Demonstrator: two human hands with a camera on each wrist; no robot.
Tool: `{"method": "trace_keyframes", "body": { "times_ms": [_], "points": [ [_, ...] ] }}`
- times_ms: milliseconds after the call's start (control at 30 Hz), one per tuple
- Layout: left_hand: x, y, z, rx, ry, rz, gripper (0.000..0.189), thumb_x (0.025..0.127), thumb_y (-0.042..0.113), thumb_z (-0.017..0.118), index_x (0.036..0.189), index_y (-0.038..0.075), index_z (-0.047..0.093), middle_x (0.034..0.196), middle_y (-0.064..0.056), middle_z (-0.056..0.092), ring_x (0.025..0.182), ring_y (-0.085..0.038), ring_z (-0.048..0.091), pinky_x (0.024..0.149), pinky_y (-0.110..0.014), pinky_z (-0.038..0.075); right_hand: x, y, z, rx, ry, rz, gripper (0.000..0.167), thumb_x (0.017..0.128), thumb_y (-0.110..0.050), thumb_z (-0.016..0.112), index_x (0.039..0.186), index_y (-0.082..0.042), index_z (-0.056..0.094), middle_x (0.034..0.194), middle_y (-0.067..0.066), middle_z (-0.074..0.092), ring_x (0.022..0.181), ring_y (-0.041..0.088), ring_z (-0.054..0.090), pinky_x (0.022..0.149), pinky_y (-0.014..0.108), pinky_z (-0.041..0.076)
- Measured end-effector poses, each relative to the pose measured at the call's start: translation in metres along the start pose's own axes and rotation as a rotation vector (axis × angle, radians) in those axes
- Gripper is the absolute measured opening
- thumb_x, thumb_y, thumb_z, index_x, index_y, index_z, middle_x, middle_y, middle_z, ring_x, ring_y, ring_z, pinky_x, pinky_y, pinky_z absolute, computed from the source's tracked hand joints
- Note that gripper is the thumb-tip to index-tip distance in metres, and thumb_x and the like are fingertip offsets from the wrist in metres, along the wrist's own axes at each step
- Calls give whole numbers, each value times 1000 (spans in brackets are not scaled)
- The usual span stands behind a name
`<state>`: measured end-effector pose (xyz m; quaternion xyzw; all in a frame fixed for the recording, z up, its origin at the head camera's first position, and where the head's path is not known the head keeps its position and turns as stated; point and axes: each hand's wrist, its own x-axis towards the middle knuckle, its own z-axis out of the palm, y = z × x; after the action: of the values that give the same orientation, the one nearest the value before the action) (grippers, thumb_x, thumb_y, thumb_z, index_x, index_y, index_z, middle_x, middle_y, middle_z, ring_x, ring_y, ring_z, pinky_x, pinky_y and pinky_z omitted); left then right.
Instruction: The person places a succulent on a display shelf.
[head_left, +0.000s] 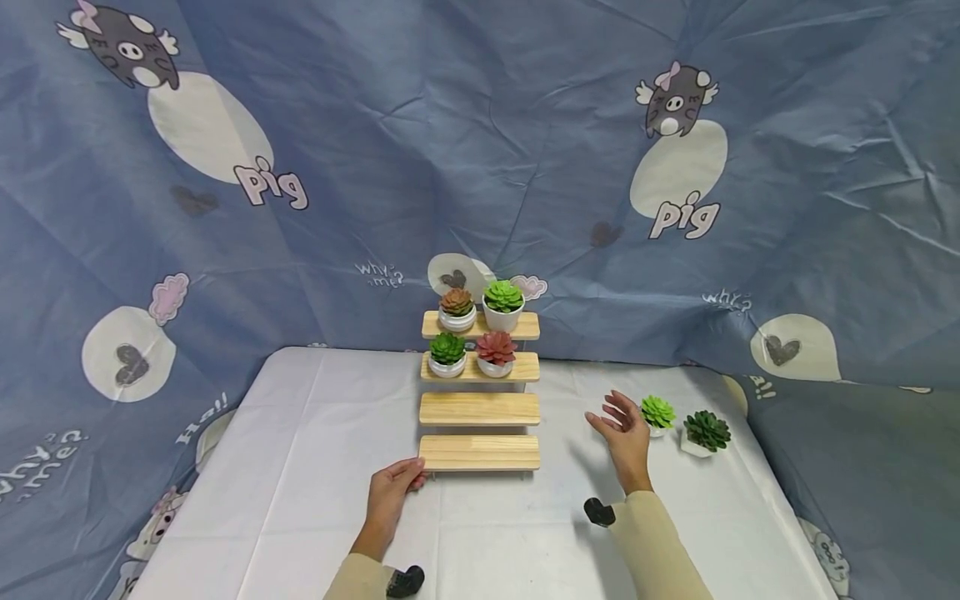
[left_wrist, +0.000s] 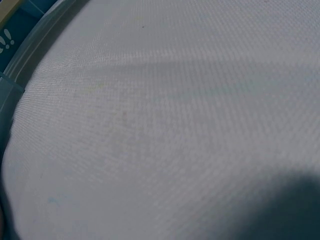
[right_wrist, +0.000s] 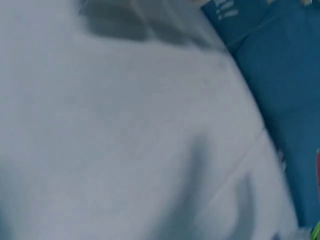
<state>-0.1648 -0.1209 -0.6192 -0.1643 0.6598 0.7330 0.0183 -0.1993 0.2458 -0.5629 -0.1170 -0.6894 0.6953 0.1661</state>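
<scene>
A wooden tiered stand [head_left: 480, 452] with several steps stands on the table. My left hand [head_left: 392, 500] pinches the left end of its lowest step. On the top step sit an orange-brown succulent [head_left: 457, 303] and a light green succulent [head_left: 503, 298], each in a white pot. One step down are a green succulent [head_left: 447, 350] and a red succulent [head_left: 497, 348]. Over the table to the right, my right hand [head_left: 626, 435] holds nothing, its fingers loosely bent. Just beside it, a bright green succulent [head_left: 658, 412] is partly hidden behind the hand.
A dark green succulent [head_left: 707, 432] in a white angular pot stands near the right edge of the white-covered table [head_left: 330, 417]. Blue cloth [head_left: 480, 167] with pig prints hangs behind and at both sides. Both wrist views show mostly tablecloth.
</scene>
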Motion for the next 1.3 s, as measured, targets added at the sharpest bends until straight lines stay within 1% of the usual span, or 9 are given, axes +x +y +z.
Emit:
{"method": "trace_keyframes", "body": {
  "times_ms": [133,233,433,600,767,900,967,1033,1300],
  "points": [
    [1,0,-1,7,3,-8,31,88,13,71,104,-13,66,76,-4,71,66,-7,63,61,-18,53,-3,12,-11,-4,75,11,66,77,1,79,135,0,47,129,19,51,111,25,51,79,12,48],
    [1,0,-1,14,-2,-2,31,88,14,71,103,-13,66,77,-5,71,66,-8,63,61,-19,53,-4,19,-17,31,140,24,65,75,5,79,132,2,48,126,19,52,110,25,52,76,11,49],
    [2,-1,-1,-11,0,2,30,87,12,72,103,-14,66,75,-5,71,65,-8,64,60,-18,54,-9,31,-28,80,283,51,62,75,5,79,130,8,50,121,18,55,108,24,54,76,10,49],
    [4,-2,-1,-28,-6,-2,33,87,14,72,104,-13,66,77,-5,72,65,-7,64,61,-18,54,-12,40,-37,78,411,113,60,76,2,79,129,6,52,118,12,57,105,19,54,75,8,48],
    [3,0,-1,-30,-7,-20,33,87,15,73,104,-13,66,77,-5,72,66,-7,64,62,-19,54,-10,40,-45,10,505,204,62,76,-4,81,131,1,51,120,7,56,103,13,53,74,8,47],
    [3,-1,-1,-31,-5,-21,32,87,14,73,103,-12,66,77,-5,72,65,-8,64,61,-19,54,-7,40,-50,-41,504,272,71,79,-9,80,140,-4,43,134,9,48,118,17,47,92,15,46],
    [3,-1,-2,-31,-3,-22,31,86,14,73,102,-12,67,76,-5,72,65,-8,64,61,-19,54,-3,41,-52,-38,484,286,76,80,-9,79,144,-5,38,140,10,43,126,21,43,102,21,41],
    [3,-2,-2,-32,-6,-16,31,86,13,73,102,-13,66,76,-6,72,65,-8,64,61,-19,54,0,41,-54,-20,461,288,81,80,-8,78,147,-6,33,145,12,38,132,24,38,108,27,36],
    [2,-2,-2,-17,-4,-20,30,87,13,72,102,-12,66,77,-5,71,66,-8,63,61,-19,54,15,42,-59,13,399,264,88,81,2,74,152,-5,21,155,17,25,142,29,26,112,30,32]
  ]
}}
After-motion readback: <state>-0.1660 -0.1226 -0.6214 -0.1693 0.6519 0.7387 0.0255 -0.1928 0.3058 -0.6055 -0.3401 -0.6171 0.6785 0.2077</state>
